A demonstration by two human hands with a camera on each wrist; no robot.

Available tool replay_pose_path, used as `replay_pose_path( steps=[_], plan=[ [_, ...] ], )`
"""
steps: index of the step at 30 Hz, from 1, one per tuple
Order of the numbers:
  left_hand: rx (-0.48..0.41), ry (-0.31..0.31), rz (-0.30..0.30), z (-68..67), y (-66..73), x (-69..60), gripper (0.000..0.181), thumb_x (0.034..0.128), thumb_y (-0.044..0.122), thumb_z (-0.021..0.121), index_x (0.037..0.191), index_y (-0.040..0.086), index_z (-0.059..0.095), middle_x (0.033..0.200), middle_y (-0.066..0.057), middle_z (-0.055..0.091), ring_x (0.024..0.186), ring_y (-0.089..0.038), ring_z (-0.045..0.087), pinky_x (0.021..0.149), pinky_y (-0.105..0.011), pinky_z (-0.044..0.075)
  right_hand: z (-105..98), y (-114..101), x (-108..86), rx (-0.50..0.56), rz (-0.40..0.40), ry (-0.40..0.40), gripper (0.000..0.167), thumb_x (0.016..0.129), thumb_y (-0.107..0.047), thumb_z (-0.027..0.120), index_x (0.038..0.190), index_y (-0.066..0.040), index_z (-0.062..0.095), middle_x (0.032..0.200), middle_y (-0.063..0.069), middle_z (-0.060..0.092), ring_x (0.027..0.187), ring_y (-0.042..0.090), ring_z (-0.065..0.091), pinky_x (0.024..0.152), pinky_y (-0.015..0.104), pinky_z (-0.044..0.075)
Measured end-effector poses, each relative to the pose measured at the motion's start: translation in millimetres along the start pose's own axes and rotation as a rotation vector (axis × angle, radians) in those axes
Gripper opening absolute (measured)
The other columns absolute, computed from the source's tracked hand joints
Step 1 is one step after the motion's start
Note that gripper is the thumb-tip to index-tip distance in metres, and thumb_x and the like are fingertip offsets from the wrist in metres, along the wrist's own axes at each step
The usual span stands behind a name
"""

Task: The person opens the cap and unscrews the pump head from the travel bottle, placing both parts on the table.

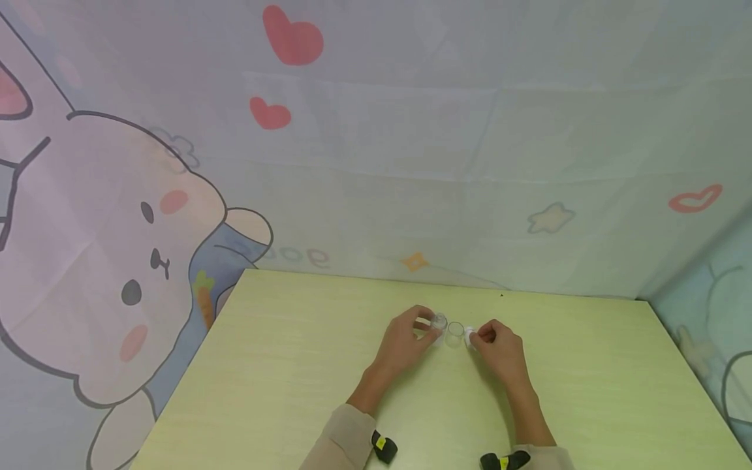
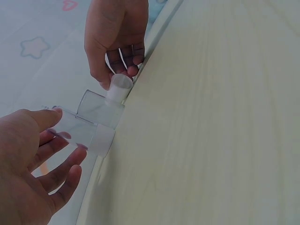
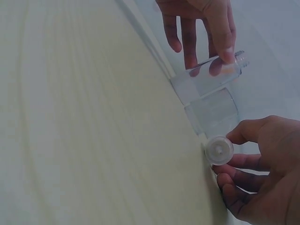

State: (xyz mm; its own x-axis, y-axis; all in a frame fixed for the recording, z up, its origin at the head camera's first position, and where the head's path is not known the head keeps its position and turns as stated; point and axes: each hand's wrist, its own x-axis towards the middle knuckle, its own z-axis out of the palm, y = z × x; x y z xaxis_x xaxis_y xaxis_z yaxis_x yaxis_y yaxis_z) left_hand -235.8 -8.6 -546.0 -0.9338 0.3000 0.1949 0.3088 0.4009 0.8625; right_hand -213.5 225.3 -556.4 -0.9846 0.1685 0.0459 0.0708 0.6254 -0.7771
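Observation:
My left hand (image 1: 405, 341) grips a small clear bottle (image 2: 75, 127) with a white base (image 2: 101, 140), held upright at the tabletop. Its bare threaded neck (image 3: 242, 59) shows in the right wrist view. Just right of it a clear, cup-like cover (image 1: 455, 334) stands on the table. On the cover's other side, my right hand (image 1: 504, 356) pinches a small white cap-like piece (image 3: 219, 151) between thumb and fingers. A round hollow end of that piece faces the right wrist camera, with a small stem inside.
The pale wooden table (image 1: 282, 365) stretches out on both sides of the hands. Behind it hangs a cloth backdrop (image 1: 376, 163) printed with a rabbit and hearts. A tiny dark speck (image 1: 502, 295) lies near the table's back edge.

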Motion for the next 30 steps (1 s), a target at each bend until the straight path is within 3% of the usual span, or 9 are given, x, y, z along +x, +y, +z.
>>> replay_pose_path(
  steps=[14,30],
  plan=[
    [0.021,0.001,0.03,1.2,-2.9,0.5,0.03,0.1021,0.033,0.075,0.127,0.019,0.067,0.128,0.006,0.071,0.114,-0.024,0.073,0.09,-0.033,0.059,-4.8,-6.4,-5.0,-0.075,-0.027,0.0,0.021,0.097,-0.023,0.071,0.092,-0.002,0.07,0.08,0.006,0.067,0.073,0.021,0.059,0.066,0.033,0.048],
    [0.014,-0.001,0.015,0.8,-2.4,0.3,0.03,0.1018,0.032,0.075,0.127,0.018,0.067,0.128,0.005,0.071,0.114,-0.025,0.073,0.091,-0.034,0.059,-7.5,-4.7,-4.4,-0.07,-0.018,-0.036,0.029,0.099,-0.027,0.071,0.099,0.002,0.072,0.086,0.009,0.071,0.076,0.022,0.064,0.067,0.033,0.052]
  ],
)
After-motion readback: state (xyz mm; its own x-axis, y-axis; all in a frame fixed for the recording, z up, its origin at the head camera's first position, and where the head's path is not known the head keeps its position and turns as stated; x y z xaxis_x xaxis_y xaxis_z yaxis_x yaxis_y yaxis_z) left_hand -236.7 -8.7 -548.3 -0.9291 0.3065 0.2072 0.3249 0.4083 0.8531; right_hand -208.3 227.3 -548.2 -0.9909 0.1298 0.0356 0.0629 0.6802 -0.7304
